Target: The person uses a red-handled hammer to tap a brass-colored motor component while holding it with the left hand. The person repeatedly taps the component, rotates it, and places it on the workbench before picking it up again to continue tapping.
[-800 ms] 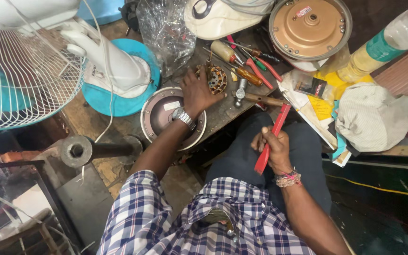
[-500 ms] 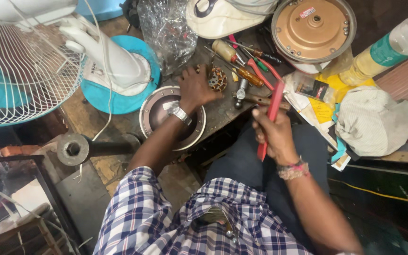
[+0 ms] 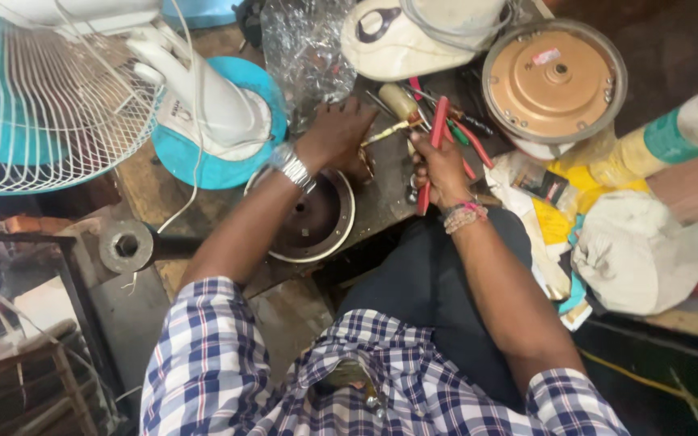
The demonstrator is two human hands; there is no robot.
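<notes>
My left hand point(image 3: 334, 133), with a metal watch on its wrist, rests on the workbench and covers a small copper-wound motor part point(image 3: 363, 167), of which only an edge shows. My right hand point(image 3: 439, 168) grips red-handled pliers point(image 3: 436, 121), their handles sticking out above and below my fist. The pliers sit just right of my left hand. A thin yellowish metal tip point(image 3: 387, 134) spans the gap between the two hands. A round metal dish point(image 3: 341, 230) lies under my left wrist.
A white-grilled table fan point(image 3: 34, 97) on a teal base point(image 3: 244, 157) stands at the left. A copper-coloured round motor cover point(image 3: 555, 81), a white housing point(image 3: 414, 36), crumpled plastic point(image 3: 309, 44), loose tools point(image 3: 466, 129), a bottle point(image 3: 672, 133) and white cloth point(image 3: 640, 250) crowd the bench.
My right hand has risen from my lap to the bench with the red pliers and closed in on my left hand. My left hand has stayed on the motor part.
</notes>
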